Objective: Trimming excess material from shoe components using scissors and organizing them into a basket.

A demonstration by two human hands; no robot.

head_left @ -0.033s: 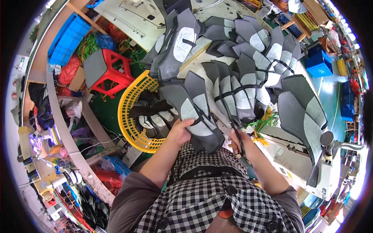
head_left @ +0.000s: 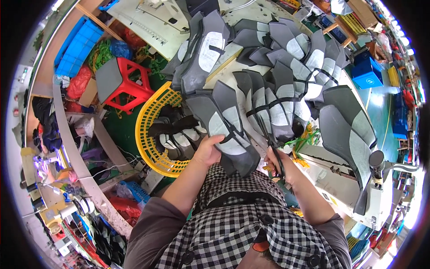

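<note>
Black-white checked apron [head_left: 224, 235], black buttons [head_left: 266, 219]; grey sleeves [head_left: 152, 228]

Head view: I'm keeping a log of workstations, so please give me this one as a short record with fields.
Left hand: holding a stack of grey panels with pale patches and a black band
Right hand: holding black-handled scissors
Scissor direction: blades pointing away from the person
Left of held stack: yellow basket with more panels inside
Ahead: banded grey bundles
Beyond basket: red stool with grey seat
</note>
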